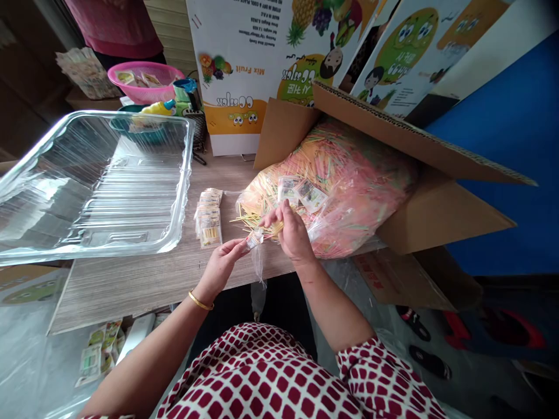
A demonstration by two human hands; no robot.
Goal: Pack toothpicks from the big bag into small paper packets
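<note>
While the left hand (220,270) pinches a plastic sachet (254,238), the right hand (292,231) clasps yellow sticks (247,220) beside it.

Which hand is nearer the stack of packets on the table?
Left. The left hand is closer, just toward the person from the stack of packets, not touching it. The right hand is farther off to the stack's right.

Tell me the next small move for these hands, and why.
Probably feed the thin yellow sticks pinched in the right hand into the small clear plastic packet held in the left hand: the packet sits right beside them, and a stack of similar filled packets lies nearby.
</note>
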